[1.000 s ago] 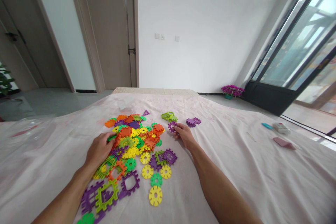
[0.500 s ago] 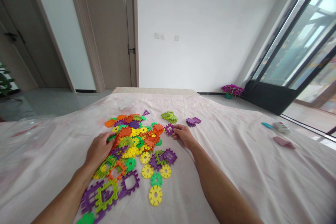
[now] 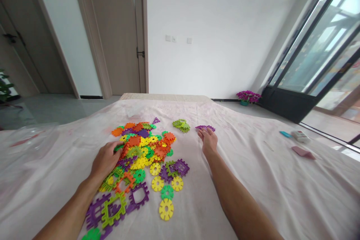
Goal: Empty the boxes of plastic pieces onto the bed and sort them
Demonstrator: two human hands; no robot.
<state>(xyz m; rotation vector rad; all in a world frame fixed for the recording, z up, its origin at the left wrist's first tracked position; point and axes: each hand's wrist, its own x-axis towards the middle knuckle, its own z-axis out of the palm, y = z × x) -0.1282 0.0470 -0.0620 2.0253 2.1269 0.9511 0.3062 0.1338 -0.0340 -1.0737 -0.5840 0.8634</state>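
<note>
My right hand (image 3: 209,140) reaches over a small group of purple notched plastic pieces (image 3: 207,127), its fingertips on a purple piece there that they partly hide. At the left edge of a mixed pile of toy building pieces (image 3: 144,142), my left hand (image 3: 105,158) is curled in. A green piece (image 3: 118,147) shows between its thumb and fingers, beside orange pieces; what it grips is mostly hidden. Yellow-green pieces (image 3: 181,125) form another small group. Nearer me lie purple and green square frames (image 3: 114,209) and yellow flower-shaped discs (image 3: 166,209).
A wrinkled pale pink cloth (image 3: 267,187) covers the table. At the right are a white box (image 3: 300,136), a blue item (image 3: 285,134) and a pink piece (image 3: 303,152). Clear plastic packaging (image 3: 28,138) lies at the left. Beyond stand doors and a wall.
My right hand has moved right, from beside the mixed pile to the purple group, carrying a purple square piece. My left hand has stayed in place.
</note>
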